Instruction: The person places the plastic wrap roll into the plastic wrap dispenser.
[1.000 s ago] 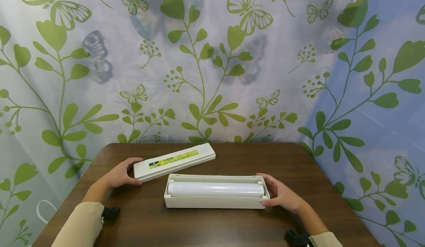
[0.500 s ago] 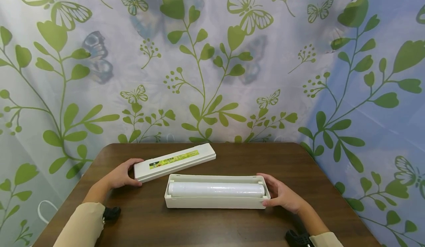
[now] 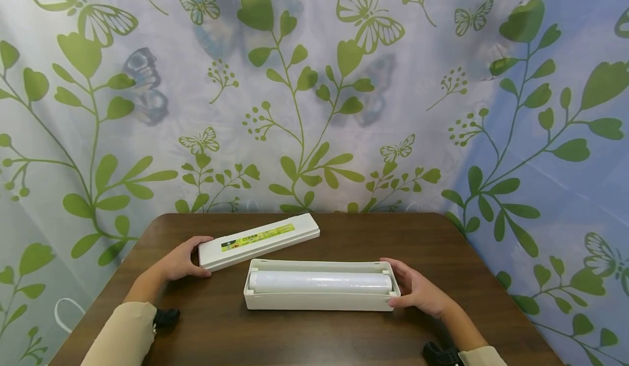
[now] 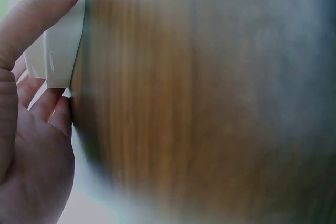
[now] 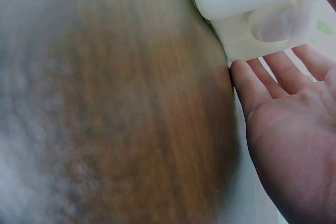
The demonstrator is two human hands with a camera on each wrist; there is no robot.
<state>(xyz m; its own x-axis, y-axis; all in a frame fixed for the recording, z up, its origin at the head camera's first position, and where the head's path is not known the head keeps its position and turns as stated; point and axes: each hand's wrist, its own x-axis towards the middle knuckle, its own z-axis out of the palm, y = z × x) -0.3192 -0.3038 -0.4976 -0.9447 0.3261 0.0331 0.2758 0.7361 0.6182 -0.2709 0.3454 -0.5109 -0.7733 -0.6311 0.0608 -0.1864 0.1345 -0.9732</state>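
A long white box point(image 3: 319, 301) rests on the table, its top off. Inside it lies a roll of cling film point(image 3: 321, 282), white and glossy. My right hand point(image 3: 417, 292) grips the box's right end, thumb at the front corner and fingers at the back. To the left and farther back, the white lid point(image 3: 295, 235) lies at a slant, with a yellow-green label point(image 3: 257, 237) on top. My left hand point(image 3: 179, 259) holds the lid's left end between thumb and fingers. In the left wrist view, the lid's end point(image 4: 63, 56) sits between thumb and fingers.
A brown wooden table point(image 3: 295, 338) with rounded far corners carries everything. Behind it hangs a pale curtain point(image 3: 314, 136) printed with green leaves and butterflies. Black bands point(image 3: 167, 318) are worn at both wrists, below beige sleeves.
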